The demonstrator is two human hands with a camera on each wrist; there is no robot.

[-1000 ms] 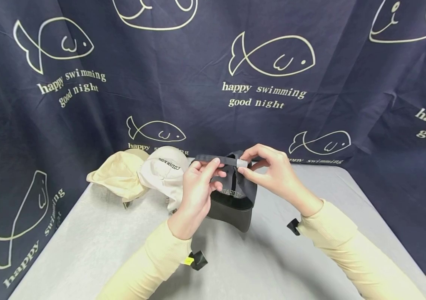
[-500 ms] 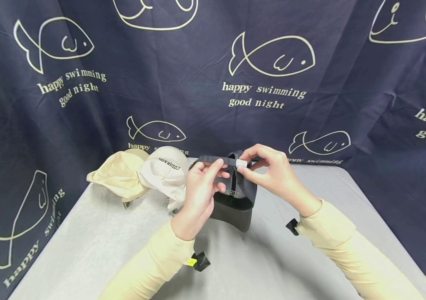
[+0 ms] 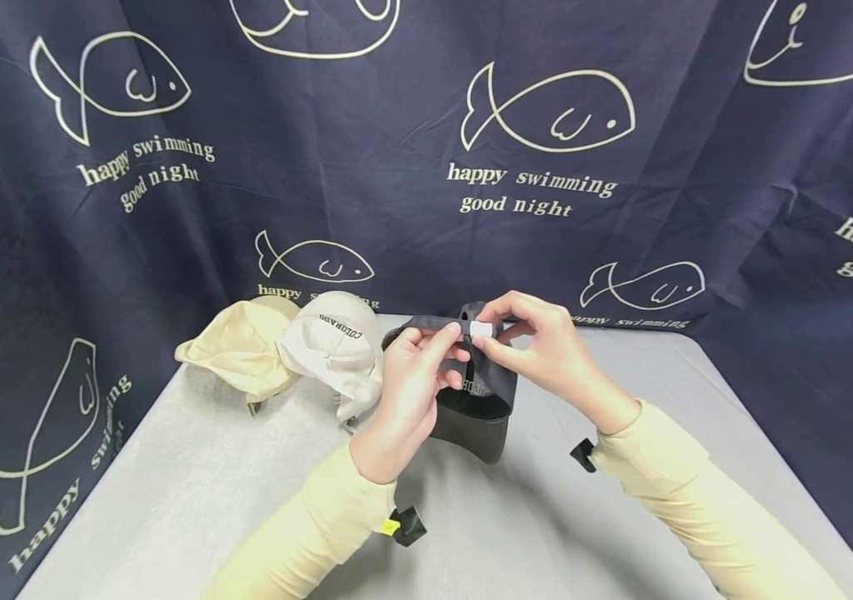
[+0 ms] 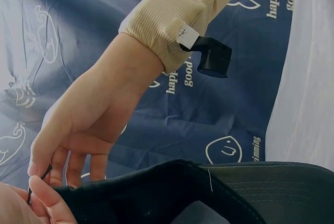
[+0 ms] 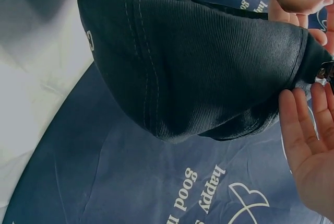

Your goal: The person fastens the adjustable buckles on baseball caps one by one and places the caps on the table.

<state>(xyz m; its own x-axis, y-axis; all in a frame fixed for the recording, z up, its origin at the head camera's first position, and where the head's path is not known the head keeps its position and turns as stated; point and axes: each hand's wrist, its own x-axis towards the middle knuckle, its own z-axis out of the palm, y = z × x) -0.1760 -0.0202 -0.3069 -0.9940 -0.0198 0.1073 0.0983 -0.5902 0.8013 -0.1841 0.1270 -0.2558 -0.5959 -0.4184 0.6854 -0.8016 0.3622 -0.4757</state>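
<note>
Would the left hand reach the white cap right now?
Probably yes: the white cap looks close to the left hand with nothing seen between, but it must first let go of the black cap.

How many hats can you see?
3 that show clearly: a yellow cap farthest left, a white cap just right of it, and a black cap held by the left hand and right hand. Another could be hidden behind them.

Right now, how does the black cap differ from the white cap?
The black cap has pale lettering; the white cap has dark lettering. The left hand and right hand hold the black cap; neither grips the white cap. Both caps carry lettering.
</note>
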